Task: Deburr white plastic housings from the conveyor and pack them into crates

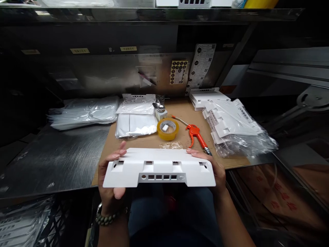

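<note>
A white plastic router housing (pixel 159 164) is held up level in front of me, its side with a row of port openings facing me. My left hand (pixel 113 175) grips its left end, thumb below and fingers at the top edge. My right hand (pixel 213 168) wraps round the right end, partly hidden behind it. Just beyond the housing, a roll of yellow tape (pixel 168 129) lies on the cardboard (pixel 183 103). An orange air blow gun (pixel 195 132) rests to its right, and a small white bottle with a metal cap (pixel 160 111) stands behind the tape.
Clear plastic bags (pixel 87 113) lie in a stack at left, with more bagged white parts (pixel 136 116) beside them. Bagged white housings (pixel 233 123) are piled at right. Sticker sheets (pixel 200 65) hang on the back panel. A metal shelf edge (pixel 144 15) crosses above.
</note>
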